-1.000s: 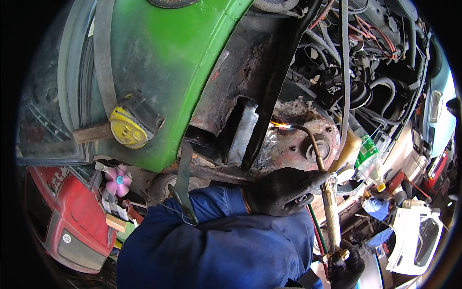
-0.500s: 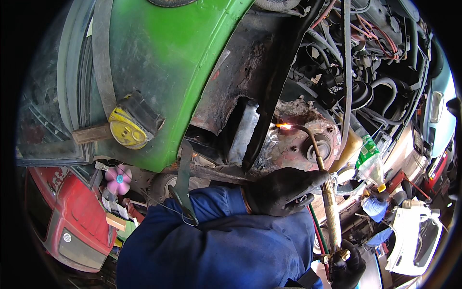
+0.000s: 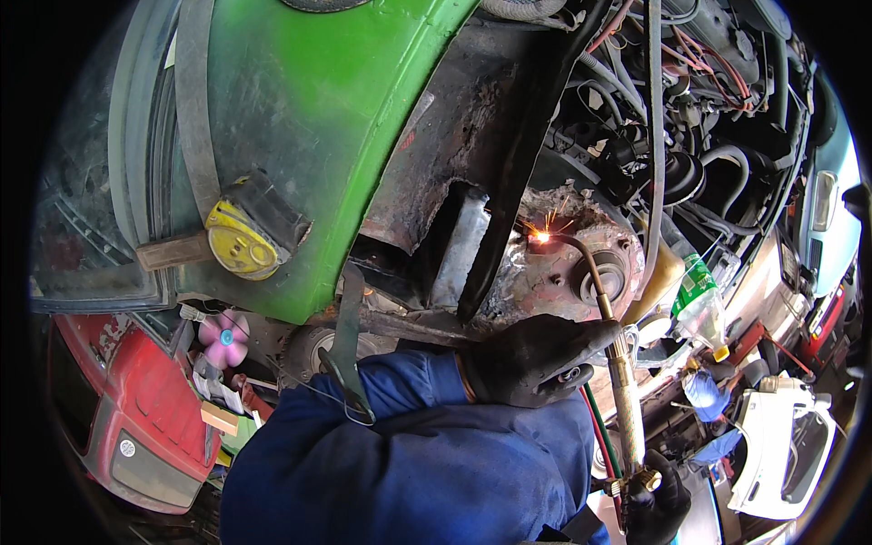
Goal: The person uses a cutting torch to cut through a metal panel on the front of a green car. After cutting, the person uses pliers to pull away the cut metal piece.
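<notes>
A torch (image 3: 625, 409) of brass-coloured metal runs upward through the lower right of the view, its barrel ribbed and straight, its slim neck (image 3: 592, 270) bending left to the tip. There an orange-white glow (image 3: 542, 237) burns against a rusty, pinkish metal housing (image 3: 536, 282), with sparks (image 3: 550, 221) fanning up from it. The barrel passes just beside the fingertips of the black-gloved left hand (image 3: 536, 363), whose fingers lie together and point at its upper part; whether they pinch it I cannot tell. The right hand (image 3: 658, 504), also gloved in black, is curled around the torch's lower end, by the brass knob (image 3: 649, 480). A red hose (image 3: 597, 434) and a green hose (image 3: 608, 434) run beside the barrel, between the hands. Left of the glow stands a black metal edge (image 3: 510, 200), then a green body panel (image 3: 300, 82) bearing a yellow-and-black device (image 3: 243, 241). Wires and pipes crowd the engine bay (image 3: 681, 136) at upper right, above a clear bottle with a green label (image 3: 701, 313).
</notes>
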### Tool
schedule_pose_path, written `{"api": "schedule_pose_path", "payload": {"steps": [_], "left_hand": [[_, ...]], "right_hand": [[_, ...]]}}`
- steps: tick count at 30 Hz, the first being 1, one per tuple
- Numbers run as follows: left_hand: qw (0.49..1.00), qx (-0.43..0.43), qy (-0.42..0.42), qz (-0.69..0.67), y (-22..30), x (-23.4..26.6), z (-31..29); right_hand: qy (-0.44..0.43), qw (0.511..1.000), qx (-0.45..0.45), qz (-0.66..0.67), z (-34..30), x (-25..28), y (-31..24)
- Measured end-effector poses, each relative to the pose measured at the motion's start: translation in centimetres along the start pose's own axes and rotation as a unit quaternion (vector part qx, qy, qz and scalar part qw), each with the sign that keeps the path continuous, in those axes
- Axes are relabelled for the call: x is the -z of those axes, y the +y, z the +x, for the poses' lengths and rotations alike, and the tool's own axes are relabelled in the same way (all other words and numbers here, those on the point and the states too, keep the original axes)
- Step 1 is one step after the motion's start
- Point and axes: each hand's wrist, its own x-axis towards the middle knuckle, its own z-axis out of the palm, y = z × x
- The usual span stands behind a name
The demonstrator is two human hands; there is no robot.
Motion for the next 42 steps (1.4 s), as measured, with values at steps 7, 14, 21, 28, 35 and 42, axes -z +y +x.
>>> {"api": "schedule_pose_path", "payload": {"steps": [7,14,21,28,35,42], "left_hand": [[1.0,0.003,0.001,-0.006,0.1,0.0,0.0],[1.0,0.004,0.013,-0.017,0.2,0.1,0.2],[1.0,0.006,0.018,-0.004,0.2,0.2,0.1],[1.0,0.004,0.012,-0.01,0.0,0.0,-0.1],[1.0,0.008,0.013,-0.003,0.1,0.1,-0.1],[1.0,0.001,0.02,0.001,0.2,0.1,0.0]], "right_hand": [[-0.01,1.0,0.002,-0.017,0.0,0.3,0.2],[-0.018,0.999,0.015,-0.021,0.2,0.3,-0.3],[-0.028,0.999,0.023,-0.027,0.5,0.3,-0.6],[-0.006,0.996,-0.033,0.081,0.2,-0.4,-0.6],[-0.007,0.998,-0.019,0.056,0.2,-0.4,-0.8],[-0.016,1.0,0.006,-0.002,0.1,-0.1,-0.5]]}}
